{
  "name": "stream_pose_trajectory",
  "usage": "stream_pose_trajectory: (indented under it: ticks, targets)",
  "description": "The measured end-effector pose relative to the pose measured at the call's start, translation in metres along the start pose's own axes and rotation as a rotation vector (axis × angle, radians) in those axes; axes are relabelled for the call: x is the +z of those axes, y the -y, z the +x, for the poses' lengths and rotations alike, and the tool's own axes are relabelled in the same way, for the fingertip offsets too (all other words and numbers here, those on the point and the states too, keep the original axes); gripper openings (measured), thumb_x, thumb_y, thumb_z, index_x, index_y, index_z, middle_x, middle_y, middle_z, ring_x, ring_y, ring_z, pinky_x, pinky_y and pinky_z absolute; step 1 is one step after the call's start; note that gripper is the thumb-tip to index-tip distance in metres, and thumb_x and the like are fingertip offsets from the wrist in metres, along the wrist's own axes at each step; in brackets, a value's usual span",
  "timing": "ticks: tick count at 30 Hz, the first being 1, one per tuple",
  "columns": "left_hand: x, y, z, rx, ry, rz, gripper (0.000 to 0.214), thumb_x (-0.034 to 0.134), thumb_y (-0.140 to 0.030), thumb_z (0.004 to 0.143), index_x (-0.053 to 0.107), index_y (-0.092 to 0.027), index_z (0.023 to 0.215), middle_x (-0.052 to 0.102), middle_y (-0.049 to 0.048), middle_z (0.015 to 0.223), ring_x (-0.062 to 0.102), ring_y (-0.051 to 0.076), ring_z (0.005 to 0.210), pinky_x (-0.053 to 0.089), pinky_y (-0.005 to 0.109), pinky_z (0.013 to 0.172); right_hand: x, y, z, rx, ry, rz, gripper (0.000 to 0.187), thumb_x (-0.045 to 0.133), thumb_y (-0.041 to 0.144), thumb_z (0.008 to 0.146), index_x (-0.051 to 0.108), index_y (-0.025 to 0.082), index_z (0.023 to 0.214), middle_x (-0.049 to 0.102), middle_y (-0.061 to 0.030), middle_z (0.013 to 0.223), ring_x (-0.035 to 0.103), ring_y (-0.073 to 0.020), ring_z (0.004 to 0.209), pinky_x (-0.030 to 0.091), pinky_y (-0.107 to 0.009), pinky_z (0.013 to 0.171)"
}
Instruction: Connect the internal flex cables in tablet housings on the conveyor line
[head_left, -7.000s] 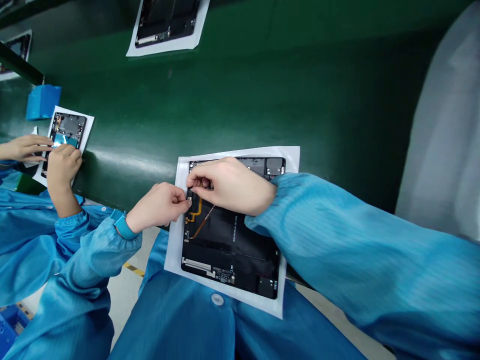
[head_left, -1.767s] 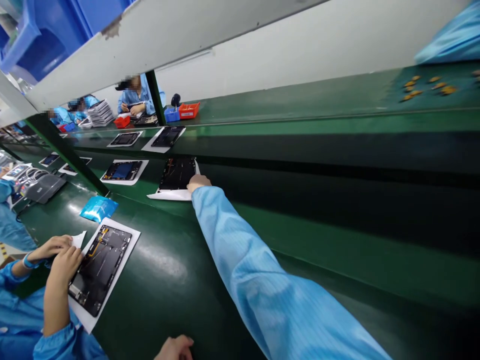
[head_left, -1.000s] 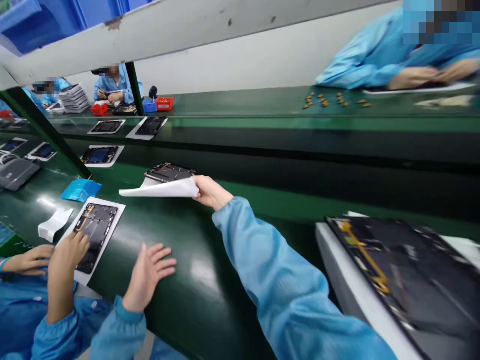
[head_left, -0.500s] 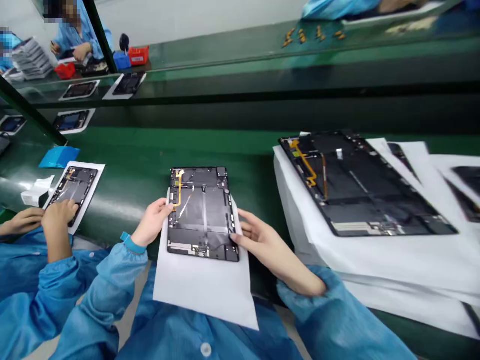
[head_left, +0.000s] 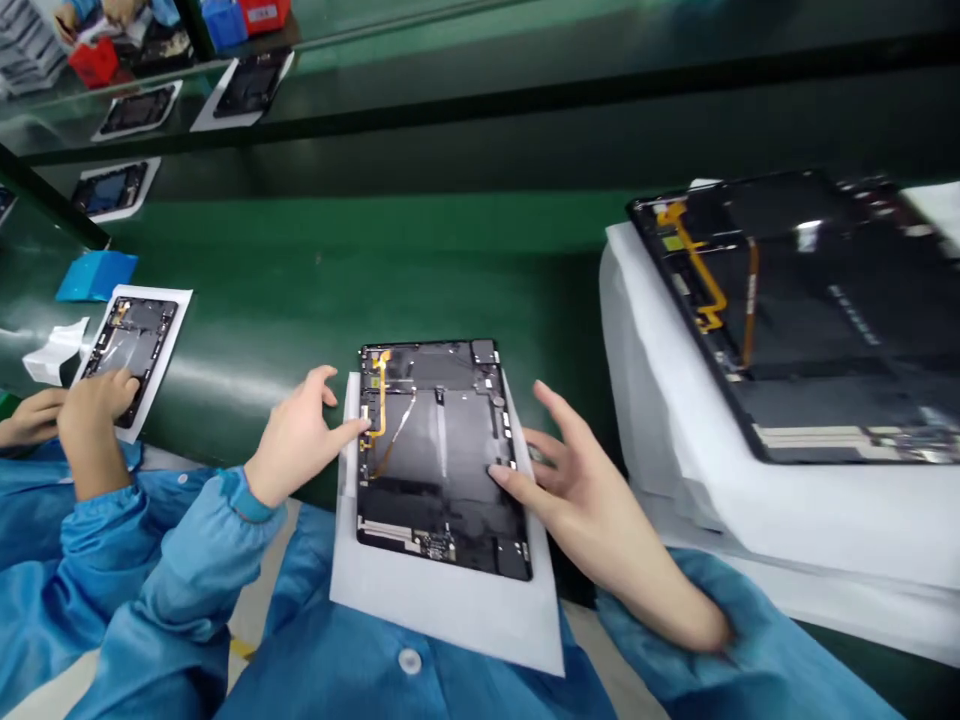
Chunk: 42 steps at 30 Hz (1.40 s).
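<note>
An opened tablet (head_left: 435,460), its inner side up with an orange flex cable and black parts showing, lies on a sheet of white paper (head_left: 442,615) at the bench's near edge. The paper hangs over that edge in front of me. At the tablet's left edge is my left hand (head_left: 300,430); its thumb tip touches the frame and its fingers are stretched apart. My right hand (head_left: 585,480) is at the right edge, thumb resting on the frame, index finger raised and spread. Its lower fingertips are partly hidden beside the paper.
On the right, a larger-looking open tablet shell (head_left: 825,330) rests on a stack of white sheets (head_left: 660,420). A co-worker's hands (head_left: 94,420) work on another tablet (head_left: 135,340) at left. More tablets (head_left: 112,190) and red bins (head_left: 94,62) sit farther back.
My fingers have loosened from the tablet's edges and spread apart. The tablet and paper sit slightly lower and farther right in view. The camera has tilted down and the right stack appears closer.
</note>
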<state>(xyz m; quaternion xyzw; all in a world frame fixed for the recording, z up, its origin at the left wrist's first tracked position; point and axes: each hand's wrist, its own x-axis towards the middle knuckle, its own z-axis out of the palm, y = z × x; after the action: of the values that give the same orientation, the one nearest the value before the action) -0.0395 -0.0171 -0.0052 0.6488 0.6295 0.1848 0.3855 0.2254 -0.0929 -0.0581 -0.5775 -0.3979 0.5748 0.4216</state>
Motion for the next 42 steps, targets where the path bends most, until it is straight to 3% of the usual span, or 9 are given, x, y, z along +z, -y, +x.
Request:
stream_pose_trajectory:
  ticks: [4, 7, 12, 17, 23, 27, 32, 36, 42]
  targets:
    - [0.028, -0.021, 0.001, 0.233, -0.014, 0.39, 0.012, 0.061, -0.027, 0.089, 0.061, -0.015, 0.091, 0.061, 0.0081, 0.088, 0.061, 0.021, 0.082, 0.047, 0.029, 0.073, -0.004, -0.009, -0.014, -0.037, -0.049, -0.153, 0.085, 0.066, 0.049, 0.085, 0.021, 0.04, 0.157, 0.061, -0.0118, 0.132, 0.071, -0.0244, 0.097, 0.062, -0.043, 0.083]
    - [0.047, -0.033, 0.009, 0.295, 0.041, 0.6, 0.01, 0.052, -0.014, 0.088, 0.062, -0.011, 0.087, 0.063, 0.0116, 0.083, 0.062, 0.021, 0.073, 0.042, 0.028, 0.062, -0.01, -0.003, -0.014, -0.11, -0.052, -0.478, 0.077, 0.062, 0.049, 0.086, 0.029, 0.035, 0.155, 0.063, -0.013, 0.124, 0.07, -0.0261, 0.089, 0.061, -0.045, 0.074]
    - [0.035, -0.028, -0.002, 0.379, 0.019, 0.771, 0.011, 0.05, -0.018, 0.088, 0.06, -0.016, 0.085, 0.066, 0.006, 0.08, 0.063, 0.019, 0.072, 0.039, 0.027, 0.056, -0.001, 0.036, 0.006, -0.386, -0.218, -1.027, 0.05, 0.056, 0.043, 0.091, 0.058, 0.016, 0.133, 0.06, -0.0198, 0.122, 0.061, -0.0362, 0.11, 0.052, -0.052, 0.09]
    - [0.023, 0.0, -0.022, 0.224, -0.31, 0.716, 0.012, 0.052, -0.02, 0.087, 0.054, -0.02, 0.075, 0.062, 0.001, 0.07, 0.058, 0.017, 0.07, 0.042, 0.029, 0.064, 0.054, 0.071, 0.059, -0.482, 0.018, -0.969, 0.026, 0.053, 0.029, 0.093, 0.065, 0.018, 0.114, 0.07, -0.0088, 0.105, 0.066, -0.0233, 0.093, 0.05, -0.037, 0.085]
    - [0.034, 0.01, -0.017, 0.123, -0.246, 0.741, 0.011, 0.056, -0.022, 0.084, 0.06, -0.017, 0.094, 0.064, 0.0072, 0.087, 0.056, 0.026, 0.084, 0.043, 0.039, 0.073, 0.099, 0.079, 0.109, -0.323, 0.079, -1.15, 0.026, 0.057, 0.033, 0.091, 0.064, 0.017, 0.111, 0.069, -0.0104, 0.103, 0.065, -0.025, 0.088, 0.045, -0.034, 0.073]
    - [0.029, 0.011, -0.011, 0.25, -0.146, 0.613, 0.028, 0.053, -0.015, 0.085, 0.058, -0.017, 0.112, 0.063, 0.0088, 0.105, 0.054, 0.026, 0.095, 0.045, 0.039, 0.083, 0.096, 0.077, 0.118, -0.368, 0.15, -1.09, 0.01, 0.057, 0.021, 0.087, 0.065, 0.018, 0.093, 0.07, -0.0066, 0.094, 0.063, -0.0209, 0.085, 0.043, -0.032, 0.075]
    - [0.019, 0.01, 0.001, 0.36, 0.008, 0.451, 0.023, 0.051, -0.009, 0.084, 0.059, -0.018, 0.103, 0.065, 0.006, 0.102, 0.054, 0.023, 0.095, 0.045, 0.036, 0.085, 0.084, 0.082, 0.115, -0.345, 0.183, -0.944, 0.008, 0.06, 0.013, 0.079, 0.059, 0.019, 0.074, 0.065, 0.0001, 0.071, 0.06, -0.0154, 0.067, 0.041, -0.028, 0.069]
    - [0.016, 0.003, 0.016, 0.335, 0.068, 0.324, 0.005, 0.053, -0.017, 0.089, 0.057, -0.019, 0.09, 0.064, 0.0025, 0.088, 0.056, 0.019, 0.085, 0.044, 0.033, 0.08, 0.072, 0.085, 0.112, -0.33, 0.27, -0.787, 0.011, 0.062, 0.01, 0.074, 0.06, 0.019, 0.079, 0.066, 0.0024, 0.07, 0.062, -0.0137, 0.065, 0.044, -0.025, 0.068]
    - [0.013, -0.01, 0.037, 0.267, 0.122, 0.324, 0.009, 0.054, -0.012, 0.085, 0.054, -0.019, 0.078, 0.061, -0.0002, 0.076, 0.055, 0.015, 0.074, 0.042, 0.03, 0.074, 0.066, 0.083, 0.113, -0.332, 0.423, -0.819, 0.015, 0.062, 0.004, 0.073, 0.063, 0.019, 0.073, 0.069, 0.0031, 0.07, 0.065, -0.0125, 0.068, 0.044, -0.024, 0.07]
